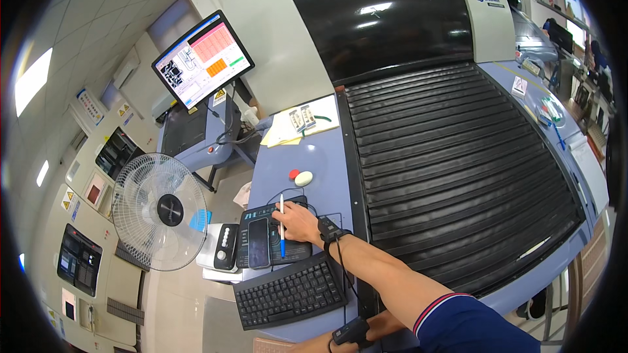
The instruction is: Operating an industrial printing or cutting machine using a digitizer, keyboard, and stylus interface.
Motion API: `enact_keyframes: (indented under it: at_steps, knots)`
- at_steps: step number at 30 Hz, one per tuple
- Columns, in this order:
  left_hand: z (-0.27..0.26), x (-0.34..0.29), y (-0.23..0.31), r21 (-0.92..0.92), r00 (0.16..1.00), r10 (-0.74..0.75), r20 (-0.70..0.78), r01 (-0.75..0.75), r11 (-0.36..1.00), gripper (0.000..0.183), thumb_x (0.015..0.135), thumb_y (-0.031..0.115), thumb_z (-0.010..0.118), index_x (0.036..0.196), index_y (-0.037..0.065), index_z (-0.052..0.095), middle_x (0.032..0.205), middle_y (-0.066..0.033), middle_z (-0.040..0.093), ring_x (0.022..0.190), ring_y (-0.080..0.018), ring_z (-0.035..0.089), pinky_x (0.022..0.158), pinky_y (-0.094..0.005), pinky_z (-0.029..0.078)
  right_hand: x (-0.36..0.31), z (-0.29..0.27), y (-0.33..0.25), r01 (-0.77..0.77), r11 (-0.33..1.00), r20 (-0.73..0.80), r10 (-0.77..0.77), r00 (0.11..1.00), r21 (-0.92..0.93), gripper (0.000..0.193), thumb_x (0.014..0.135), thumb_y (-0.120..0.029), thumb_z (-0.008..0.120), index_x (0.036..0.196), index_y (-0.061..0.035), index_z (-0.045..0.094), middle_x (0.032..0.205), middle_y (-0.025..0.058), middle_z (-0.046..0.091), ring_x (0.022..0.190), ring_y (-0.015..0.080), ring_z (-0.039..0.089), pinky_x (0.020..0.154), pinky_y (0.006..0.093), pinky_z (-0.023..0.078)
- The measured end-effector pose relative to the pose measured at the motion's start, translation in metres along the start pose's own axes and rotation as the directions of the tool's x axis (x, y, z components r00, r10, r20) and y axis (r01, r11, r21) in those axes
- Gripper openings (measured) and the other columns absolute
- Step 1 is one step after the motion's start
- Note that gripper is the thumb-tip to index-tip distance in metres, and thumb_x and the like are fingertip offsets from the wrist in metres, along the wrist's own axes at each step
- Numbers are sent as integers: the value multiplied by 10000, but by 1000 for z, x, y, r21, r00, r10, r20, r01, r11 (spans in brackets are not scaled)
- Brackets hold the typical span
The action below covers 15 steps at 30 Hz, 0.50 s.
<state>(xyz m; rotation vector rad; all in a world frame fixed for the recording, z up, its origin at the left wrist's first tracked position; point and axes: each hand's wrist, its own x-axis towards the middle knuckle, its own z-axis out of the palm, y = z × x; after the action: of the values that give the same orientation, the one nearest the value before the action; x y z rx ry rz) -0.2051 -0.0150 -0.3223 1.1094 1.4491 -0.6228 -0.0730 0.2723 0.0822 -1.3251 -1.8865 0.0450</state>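
Pen (282,246), white and blue, is sitting gripped in the right hand (299,223) over a dark pad (298,251) beside a phone (259,243), while the left hand (385,325) is hiding partly beneath the right forearm (379,265), its grip impossible to tell.

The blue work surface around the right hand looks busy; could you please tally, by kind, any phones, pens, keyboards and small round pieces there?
Phone: 1
Pen: 1
Keyboard: 1
Small round pieces: 2 (one red, one pale)
Total: 5
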Motion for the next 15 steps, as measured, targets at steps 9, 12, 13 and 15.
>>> enact_keyframes:
  at_steps: [9,12,13,15]
  knots:
    - [-1,15,2,-31,999,-41,-11,40,999,226,1073,81,384,1109,-27,579,1049,-125,579,967,-229,590,829,-285,466,2,-4,-4,-19,1000,21,18,1000,22,363,774,-170,760,1080,-30,624,1274,226,628,1212,388,583,1021,446,507]
    - [0,18,2,-43,999,-52,-10,51,998,226,1075,80,382,1106,-29,578,1045,-126,577,965,-230,589,827,-286,466,1,-5,-2,-7,1000,5,7,1000,16,354,780,-167,757,1078,-29,623,1278,228,627,1208,387,584,1016,447,509]
    - [2,19,0,-48,999,-54,-9,53,997,225,1075,79,382,1105,-29,578,1043,-126,576,964,-231,589,826,-286,466,1,-5,-2,-7,1000,5,7,1000,17,354,780,-167,757,1078,-29,623,1278,228,627,1208,387,584,1016,447,509]
    - [5,21,-2,-53,998,-60,-1,60,997,225,1076,78,381,1103,-30,577,1040,-126,575,962,-232,589,825,-286,466,1,-5,-2,-13,1000,1,13,1000,22,355,784,-169,757,1080,-28,621,1281,237,625,1215,387,580,1024,445,501]
